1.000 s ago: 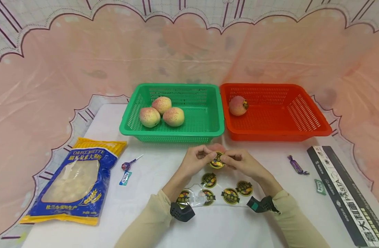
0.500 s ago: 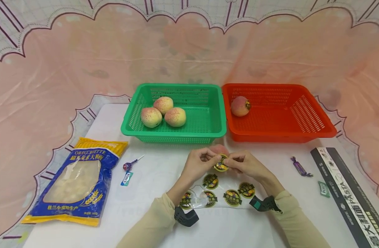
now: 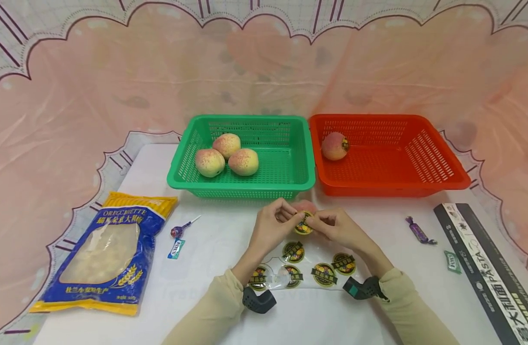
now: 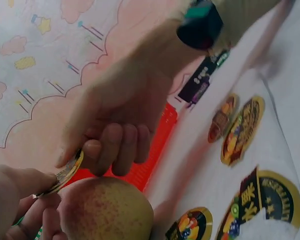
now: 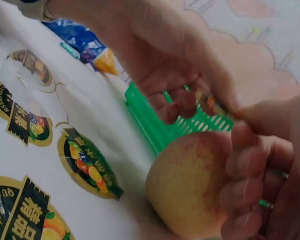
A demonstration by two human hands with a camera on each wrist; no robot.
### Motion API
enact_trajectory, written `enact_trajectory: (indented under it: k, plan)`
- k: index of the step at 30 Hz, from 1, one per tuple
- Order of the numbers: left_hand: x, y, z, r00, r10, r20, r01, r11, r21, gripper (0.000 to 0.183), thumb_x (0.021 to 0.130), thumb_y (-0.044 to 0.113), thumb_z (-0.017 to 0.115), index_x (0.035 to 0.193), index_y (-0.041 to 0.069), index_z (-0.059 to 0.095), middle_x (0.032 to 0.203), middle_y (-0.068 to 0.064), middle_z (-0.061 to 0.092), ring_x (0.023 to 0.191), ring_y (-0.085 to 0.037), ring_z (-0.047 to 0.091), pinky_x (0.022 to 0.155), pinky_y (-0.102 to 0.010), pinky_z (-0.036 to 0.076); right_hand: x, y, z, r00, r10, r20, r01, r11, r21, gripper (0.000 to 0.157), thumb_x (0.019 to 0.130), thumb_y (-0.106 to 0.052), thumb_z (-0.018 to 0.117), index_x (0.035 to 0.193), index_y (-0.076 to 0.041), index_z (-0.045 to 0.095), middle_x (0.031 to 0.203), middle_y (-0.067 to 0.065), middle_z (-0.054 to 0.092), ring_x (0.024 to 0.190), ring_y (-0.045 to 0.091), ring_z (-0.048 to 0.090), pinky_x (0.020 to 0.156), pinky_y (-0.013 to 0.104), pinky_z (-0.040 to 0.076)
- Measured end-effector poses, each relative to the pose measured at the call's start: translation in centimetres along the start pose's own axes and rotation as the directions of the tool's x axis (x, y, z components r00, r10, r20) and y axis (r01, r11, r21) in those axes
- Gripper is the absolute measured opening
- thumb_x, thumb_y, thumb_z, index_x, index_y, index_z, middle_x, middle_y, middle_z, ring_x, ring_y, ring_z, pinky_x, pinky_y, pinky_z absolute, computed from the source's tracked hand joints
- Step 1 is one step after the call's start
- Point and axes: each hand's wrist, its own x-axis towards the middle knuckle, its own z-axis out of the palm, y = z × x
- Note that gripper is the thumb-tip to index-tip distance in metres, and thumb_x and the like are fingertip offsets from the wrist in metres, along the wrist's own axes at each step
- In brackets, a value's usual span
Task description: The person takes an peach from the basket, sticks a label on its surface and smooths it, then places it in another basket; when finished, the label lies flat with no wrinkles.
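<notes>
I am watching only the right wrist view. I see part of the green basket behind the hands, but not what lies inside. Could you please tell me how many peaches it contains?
Observer: The head view shows three peaches inside the green basket.

Operator: Thank you. Does another basket stand beside it?

Observer: Yes, a red basket stands next to it, on the person's right side.

Operator: And the peach in my view, does it bear on its other side something like the held sticker?

Observer: In the left wrist view, the side facing that camera shows only bare skin, though part of the fruit is out of the picture.
</notes>
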Motion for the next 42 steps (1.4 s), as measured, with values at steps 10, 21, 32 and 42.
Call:
enact_trajectory:
  k: [10, 21, 32, 42]
  plan:
    - [0.3, -0.8, 0.5, 0.999, -0.016, -0.035, 0.018, 0.998, 0.061, 0.020, 0.076, 0.035, 0.067, 0.074, 0.017, 0.058, 0.064, 0.003, 0.054, 0.058, -0.008, 0.047, 0.049, -0.018, 0.039, 0.1, -0.8, 0.2, 0.971, 0.219, -0.092, -0.228, 0.968, -0.104, 0.052, 0.085, -0.047, 0.051, 0.066, 0.002, 0.054, 0.047, -0.002, 0.036, 0.041, 0.009, 0.033, 0.038, 0.021, 0.024]
    - [0.9, -1.5, 0.2, 0.979, -0.179, 0.102, 0.191, 0.973, -0.127, 0.056, 0.076, 0.037, 0.067, 0.124, 0.017, 0.046, 0.123, -0.005, 0.048, 0.111, -0.021, 0.047, 0.086, -0.034, 0.045, 0.1, 0.3, -0.8, 0.943, 0.308, -0.123, -0.326, 0.931, -0.164, 0.058, 0.077, -0.058, 0.054, 0.063, -0.002, 0.050, 0.046, -0.003, 0.037, 0.042, 0.013, 0.034, 0.039, 0.023, 0.025]
    - [0.7, -0.2, -0.8, 0.951, -0.131, 0.278, 0.206, 0.944, -0.258, 0.048, 0.084, 0.022, 0.060, 0.130, 0.016, 0.045, 0.135, -0.002, 0.044, 0.124, -0.021, 0.041, 0.104, -0.034, 0.033, 0.7, 1.2, -0.7, 0.989, 0.128, -0.071, -0.128, 0.992, 0.005, 0.058, 0.083, -0.038, 0.058, 0.131, -0.017, 0.034, 0.132, 0.008, 0.041, 0.117, 0.032, 0.046, 0.091, 0.044, 0.044]
    - [1.0, -0.8, -1.6, 0.929, -0.146, 0.340, 0.232, 0.946, -0.228, 0.049, 0.084, 0.025, 0.060, 0.130, 0.020, 0.045, 0.136, -0.001, 0.042, 0.124, -0.020, 0.041, 0.103, -0.035, 0.034, 0.7, 1.9, -0.9, 0.991, 0.135, -0.010, -0.132, 0.979, 0.154, 0.060, 0.082, -0.033, 0.061, 0.134, -0.019, 0.033, 0.134, 0.007, 0.040, 0.121, 0.032, 0.043, 0.089, 0.039, 0.047]
